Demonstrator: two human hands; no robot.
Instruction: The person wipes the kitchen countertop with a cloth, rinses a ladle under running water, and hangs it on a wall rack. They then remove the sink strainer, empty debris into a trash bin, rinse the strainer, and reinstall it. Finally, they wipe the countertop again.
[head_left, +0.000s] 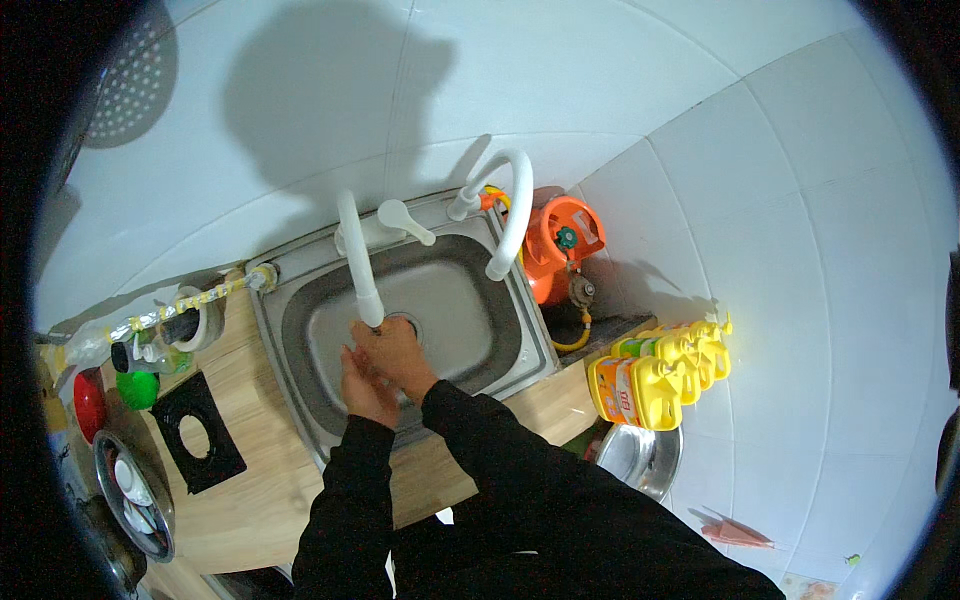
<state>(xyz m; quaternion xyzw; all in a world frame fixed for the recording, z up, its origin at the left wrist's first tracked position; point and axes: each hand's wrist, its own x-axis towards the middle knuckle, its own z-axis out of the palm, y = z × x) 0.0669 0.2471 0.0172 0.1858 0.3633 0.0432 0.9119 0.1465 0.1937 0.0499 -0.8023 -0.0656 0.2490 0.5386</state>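
Note:
Both bare hands are together over the stainless steel sink (465, 315), just below the outlet of a white faucet spout (358, 255). My left hand (367, 390) is the lower one, its fingers raised against the other. My right hand (396, 356) lies over it, fingers curled and bent downward. The palms and whatever is between them are hidden. Whether water runs from the spout is not clear. A white lever handle (405, 222) sits beside the spout. At the sink's back right corner stands a second, curved white spout (519, 202). Black sleeves reach the wrists.
Right of the sink stands an orange gas cylinder (547, 247) with a regulator and yellow hose. Several yellow jugs (637, 390) line the right wall above a metal basin (660, 469). The wooden counter (247, 517) at left holds a black plate (198, 433) and an oval metal tray (161, 517) with utensils.

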